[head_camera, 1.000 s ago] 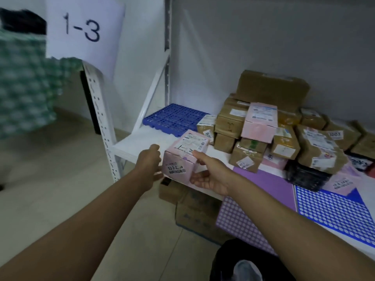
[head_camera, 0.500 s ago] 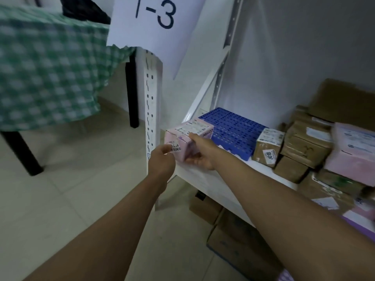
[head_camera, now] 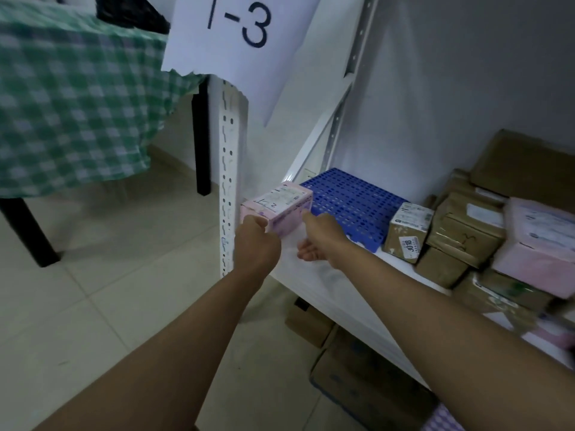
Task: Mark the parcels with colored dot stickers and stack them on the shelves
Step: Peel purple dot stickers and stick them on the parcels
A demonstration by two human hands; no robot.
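Left grip (head_camera: 255, 234) clasps the pink parcel (head_camera: 277, 206); right grip (head_camera: 317, 241) released beside it

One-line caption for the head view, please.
Both hands, left and right, set a pink parcel on the white shelf beside a blue perforated tray.

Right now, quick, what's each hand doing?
Left hand: touches the near end of the pink parcel; whether it grips cannot be told.
Right hand: open, beside the parcel.
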